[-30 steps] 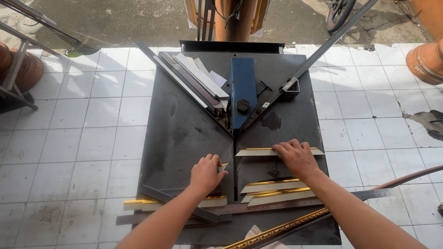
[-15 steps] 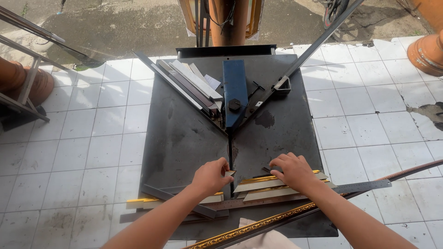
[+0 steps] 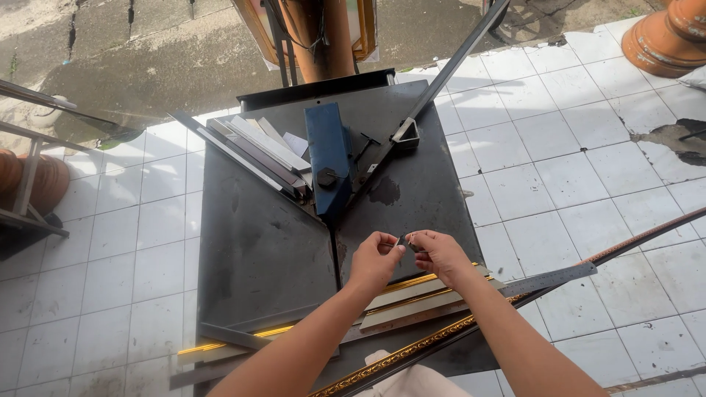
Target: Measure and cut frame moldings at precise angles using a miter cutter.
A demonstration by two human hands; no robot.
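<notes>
Both hands raised just above the dark metal surface [image 3: 265, 250], fingertips meeting at the middle. Left hand [image 3: 376, 259] and right hand [image 3: 435, 252] each pinched on a tiny dark metal piece [image 3: 404, 240], thumbs and forefingers pressed together around it; too small to tell exactly what kind of piece, perhaps a small fastener or clip. Held up close to the eyes and over the central seam of the surface, likely for a better look and a finer grip than flat on the plate would allow.

Right beneath the wrists, a loose stack of cut frame mouldings with gold edges [image 3: 423, 298], laid flat and roughly parallel, mitred ends toward the middle, within easy reach. Nearer the body, a long dark moulding with ornate gold trim [image 3: 412, 353], slanted across the near edge of the surface. Beside it on the right, a flat steel ruler [image 3: 548, 279], jutting past the edge over the white floor tiles [image 3: 559, 176].

Farther up the surface, a blue metal block with a black knob [image 3: 327, 158] at the point where two angled guide rails meet in a V, seemingly placed there to fix corner angles. Along the left rail, a bundle of pale and dark strips [image 3: 257, 151]. At the top right, a terracotta pot [image 3: 669, 37] standing on the tiles, well apart.
</notes>
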